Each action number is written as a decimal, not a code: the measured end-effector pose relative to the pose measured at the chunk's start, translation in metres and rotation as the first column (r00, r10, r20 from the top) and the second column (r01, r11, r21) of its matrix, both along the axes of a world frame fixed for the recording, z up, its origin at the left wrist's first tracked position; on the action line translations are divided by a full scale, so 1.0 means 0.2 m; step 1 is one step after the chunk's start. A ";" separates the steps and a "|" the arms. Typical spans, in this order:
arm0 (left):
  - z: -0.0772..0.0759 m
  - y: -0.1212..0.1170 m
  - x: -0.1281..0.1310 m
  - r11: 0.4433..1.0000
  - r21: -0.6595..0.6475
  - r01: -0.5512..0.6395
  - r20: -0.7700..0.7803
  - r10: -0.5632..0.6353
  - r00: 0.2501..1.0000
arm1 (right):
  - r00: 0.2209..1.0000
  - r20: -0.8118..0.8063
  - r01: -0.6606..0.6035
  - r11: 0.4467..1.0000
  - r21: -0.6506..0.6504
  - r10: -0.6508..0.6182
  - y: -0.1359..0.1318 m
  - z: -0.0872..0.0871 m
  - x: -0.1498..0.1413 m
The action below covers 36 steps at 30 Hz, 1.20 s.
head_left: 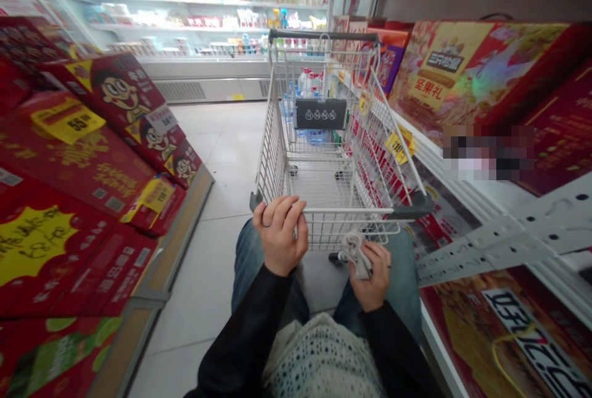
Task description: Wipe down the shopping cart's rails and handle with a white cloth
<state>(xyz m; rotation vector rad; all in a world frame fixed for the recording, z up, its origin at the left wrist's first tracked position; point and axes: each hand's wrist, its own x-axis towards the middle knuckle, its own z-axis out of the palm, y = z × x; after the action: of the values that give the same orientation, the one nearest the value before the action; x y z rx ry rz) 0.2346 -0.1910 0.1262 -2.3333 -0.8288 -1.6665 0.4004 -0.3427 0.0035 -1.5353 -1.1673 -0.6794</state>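
Observation:
A white wire shopping cart (324,139) stands in the aisle in front of me, its basket holding nothing I can see. My left hand (280,231) is closed over the near rim bar of the cart, fingers curled on top. My right hand (372,271) sits lower, below the cart's rear edge, gripping a crumpled grey-white cloth (356,250) pressed near the cart's lower frame. Both arms wear black sleeves. My jeans show beneath the hands.
Stacks of red gift boxes (78,157) line the left side on a low wooden platform. Red boxes (467,71) fill a shelf on the right, close to the cart. A refrigerated display (194,9) crosses the far end. Pale floor tiles (217,157) run ahead.

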 end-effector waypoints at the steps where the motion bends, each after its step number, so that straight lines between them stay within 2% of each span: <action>1: 0.00 0.00 0.00 1.000 -0.002 -0.003 -0.004 0.003 1.000 | 1.000 0.015 -0.008 1.000 -0.006 0.008 0.00 0.00 0.01; 6: 0.00 0.00 0.00 1.000 0.002 -0.004 -0.014 0.004 1.000 | 0.997 0.013 0.078 0.995 0.062 -0.079 -0.01 0.03 0.07; 9: 0.00 0.00 0.00 1.000 0.008 -0.002 0.006 0.002 1.000 | 0.999 0.000 0.045 0.997 0.055 -0.046 0.01 -0.03 0.04; 13: 0.00 0.00 0.00 1.000 0.005 -0.003 0.009 0.003 1.000 | 0.999 -0.017 -0.033 0.999 -0.029 0.032 0.03 -0.11 -0.03; 19: 0.01 -0.01 0.00 1.000 0.004 0.006 -0.005 -0.006 1.000 | 1.000 -0.006 -0.004 0.999 0.042 0.004 0.03 -0.07 0.01; 25: 0.00 0.00 0.00 1.000 0.004 0.008 0.001 -0.008 1.000 | 0.996 -0.024 -0.081 0.996 -0.043 0.080 0.04 -0.12 -0.02; 30: 0.00 0.00 0.00 1.000 0.006 0.005 0.000 -0.005 1.000 | 0.998 -0.019 -0.066 0.998 0.009 0.066 0.04 -0.10 -0.03; 36: 0.00 0.00 0.00 1.000 0.010 0.006 0.005 -0.006 1.000 | 0.991 -0.051 -0.126 0.989 -0.081 0.122 0.06 -0.11 -0.07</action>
<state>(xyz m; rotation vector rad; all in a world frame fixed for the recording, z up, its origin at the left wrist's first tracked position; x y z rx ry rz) 0.2346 -0.1912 0.1266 -2.3285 -0.8135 -1.6752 0.3862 -0.3304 -0.0182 -1.5258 -1.2589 -0.5157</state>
